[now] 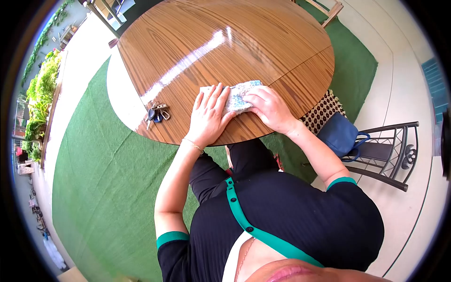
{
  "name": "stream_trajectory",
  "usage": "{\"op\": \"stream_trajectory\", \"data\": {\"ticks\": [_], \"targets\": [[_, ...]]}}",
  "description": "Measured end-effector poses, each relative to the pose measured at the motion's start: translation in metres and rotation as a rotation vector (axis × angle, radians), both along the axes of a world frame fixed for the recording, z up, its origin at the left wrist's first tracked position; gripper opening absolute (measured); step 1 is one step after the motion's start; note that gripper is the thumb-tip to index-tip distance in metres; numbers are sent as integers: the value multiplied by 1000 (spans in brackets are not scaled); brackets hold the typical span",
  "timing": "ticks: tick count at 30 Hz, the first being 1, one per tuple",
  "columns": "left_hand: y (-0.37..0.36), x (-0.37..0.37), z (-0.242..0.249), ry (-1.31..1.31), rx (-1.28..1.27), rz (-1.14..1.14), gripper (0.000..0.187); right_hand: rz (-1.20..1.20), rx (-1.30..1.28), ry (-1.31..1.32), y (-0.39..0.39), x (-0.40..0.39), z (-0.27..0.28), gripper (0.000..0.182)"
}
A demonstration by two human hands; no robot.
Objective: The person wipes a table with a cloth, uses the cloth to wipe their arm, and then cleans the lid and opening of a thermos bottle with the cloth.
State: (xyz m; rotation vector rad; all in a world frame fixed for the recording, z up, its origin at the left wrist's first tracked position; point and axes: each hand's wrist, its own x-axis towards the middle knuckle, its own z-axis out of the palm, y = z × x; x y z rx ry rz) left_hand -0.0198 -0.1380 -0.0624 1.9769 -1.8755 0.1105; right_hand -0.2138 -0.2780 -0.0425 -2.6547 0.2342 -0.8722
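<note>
A fuzzy white and light-blue cloth (238,97) lies folded near the front edge of a round wooden table (188,28). My left hand (209,113) rests flat with fingers stretched out, its fingertips and thumb over the cloth's left side. At the cloth's right side, my right hand (271,107) curls its fingers over the edge and grips it. A bunch of keys (158,113) with dark fobs and a metal clip sits on the tabletop, left of my left hand.
Under the table spreads a green carpet (103,178). To the right, a blue bag (337,133) rests on a dark metal chair (385,150), beside a black-and-white woven mat (324,109). Plants (42,98) grow along the far left. Part of a wooden chair (331,13) shows behind the table.
</note>
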Motion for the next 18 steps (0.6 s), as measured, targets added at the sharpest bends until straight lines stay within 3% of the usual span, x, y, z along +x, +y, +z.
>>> {"op": "stream_trajectory", "data": {"ticks": [3, 4, 6, 7, 8, 10, 11, 14, 18], "targets": [[1, 2, -1, -28, -8, -21, 63, 47, 90, -41, -9, -1, 2, 12], [7, -4, 5, -33, 10, -32, 62, 51, 94, -46, -7, -5, 10, 12], [27, -19, 19, -33, 88, -95, 63, 106, 92, 238, 0, -19, 33, 13], [37, -25, 21, -19, 113, -116, 64, 91, 262, 564, 5, -22, 57, 29], [44, -30, 27, -22, 126, -109, 67, 107, 269, 560, 14, -20, 53, 29], [49, -37, 36, -25, 117, -80, 72, -37, 97, 323, 32, -22, 44, 49], [48, -38, 34, -9, 114, -77, 76, -33, -21, 444, 38, -22, 26, 64], [41, -38, 13, 12, 119, -62, 74, -116, -12, 454, 54, -10, 1, 68], [31, -27, 11, 47, 75, -75, 80, -59, 44, 439, 38, -1, 1, 70]]}}
